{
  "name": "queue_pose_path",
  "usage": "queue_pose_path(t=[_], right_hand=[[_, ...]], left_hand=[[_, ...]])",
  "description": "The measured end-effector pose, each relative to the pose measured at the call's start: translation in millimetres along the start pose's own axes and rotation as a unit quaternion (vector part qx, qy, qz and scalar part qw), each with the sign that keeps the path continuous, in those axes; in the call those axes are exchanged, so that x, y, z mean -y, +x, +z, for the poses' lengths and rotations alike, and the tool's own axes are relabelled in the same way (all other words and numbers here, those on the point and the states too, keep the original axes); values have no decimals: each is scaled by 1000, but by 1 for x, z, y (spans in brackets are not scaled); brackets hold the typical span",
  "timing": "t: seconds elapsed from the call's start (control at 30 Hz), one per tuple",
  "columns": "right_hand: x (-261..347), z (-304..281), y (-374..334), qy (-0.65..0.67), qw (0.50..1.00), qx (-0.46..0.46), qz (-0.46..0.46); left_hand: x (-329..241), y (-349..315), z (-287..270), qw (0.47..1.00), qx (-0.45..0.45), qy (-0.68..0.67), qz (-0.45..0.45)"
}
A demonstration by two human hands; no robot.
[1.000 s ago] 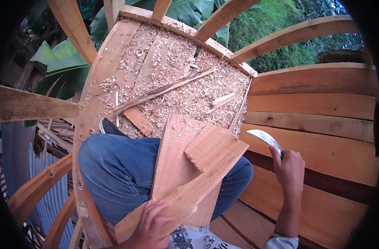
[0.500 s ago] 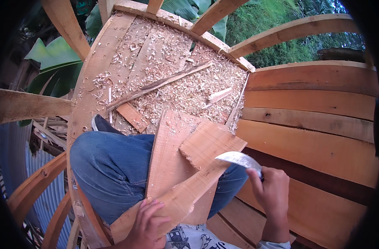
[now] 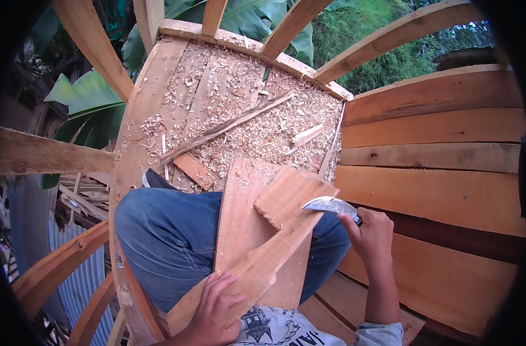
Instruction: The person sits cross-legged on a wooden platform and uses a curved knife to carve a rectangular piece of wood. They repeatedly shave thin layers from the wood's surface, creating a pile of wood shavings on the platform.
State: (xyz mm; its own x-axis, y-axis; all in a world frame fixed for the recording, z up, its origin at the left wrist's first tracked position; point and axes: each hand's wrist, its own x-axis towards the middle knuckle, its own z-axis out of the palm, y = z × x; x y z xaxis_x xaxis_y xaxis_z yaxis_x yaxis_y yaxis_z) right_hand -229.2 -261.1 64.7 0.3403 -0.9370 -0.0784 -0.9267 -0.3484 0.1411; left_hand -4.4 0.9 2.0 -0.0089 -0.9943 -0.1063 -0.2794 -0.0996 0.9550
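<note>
In my right hand [image 3: 371, 233] is a knife with a broad, curved metal blade [image 3: 330, 205]. Its fingers are wrapped round the handle, which is mostly hidden. The blade points left and lies at the right edge of a paddle-shaped piece of wood [image 3: 266, 254], by the inner corner where the wide end meets the narrow part. My left hand [image 3: 214, 308] grips the near end of that piece, fingers over its top. Underneath, a wider flat board [image 3: 237, 207] rests across my lap between my jeans-clad legs [image 3: 165, 242].
Shavings [image 3: 245, 132] cover the plank floor ahead, with a long stick [image 3: 228, 126], a short wood block [image 3: 195, 170] and a pale offcut [image 3: 308, 135] among them. Planking [image 3: 430, 184] rises on my right. Curved ribs [image 3: 49, 153] stand along the left, corrugated metal sheet [image 3: 81, 271] beyond.
My right hand and the knife have risen slightly relative to the wood, and the blade lies a little flatter. The view has shifted somewhat; my left hand keeps its place on the wood.
</note>
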Motion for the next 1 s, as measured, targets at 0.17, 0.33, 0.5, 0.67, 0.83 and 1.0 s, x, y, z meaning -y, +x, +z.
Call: queue_pose_path(t=[0.17,0.33,0.5,0.67,0.83,1.0], right_hand=[[-32,-32,17,132,964,29,228],[21,-15,-23,168,985,38,-24],[-10,24,6,135,984,1,117],[3,21,3,287,951,-19,116],[36,37,-29,302,951,10,-72],[-30,81,7,293,932,-58,204]], left_hand=[[4,-6,-2,1000,-13,-11,0],[0,-7,2,999,-30,-27,-6],[-8,-5,6,999,-26,-44,-16],[1,-7,8,997,-31,-70,-24],[9,-8,13,992,-1,-126,-23],[2,-22,13,988,-19,-145,-46]])
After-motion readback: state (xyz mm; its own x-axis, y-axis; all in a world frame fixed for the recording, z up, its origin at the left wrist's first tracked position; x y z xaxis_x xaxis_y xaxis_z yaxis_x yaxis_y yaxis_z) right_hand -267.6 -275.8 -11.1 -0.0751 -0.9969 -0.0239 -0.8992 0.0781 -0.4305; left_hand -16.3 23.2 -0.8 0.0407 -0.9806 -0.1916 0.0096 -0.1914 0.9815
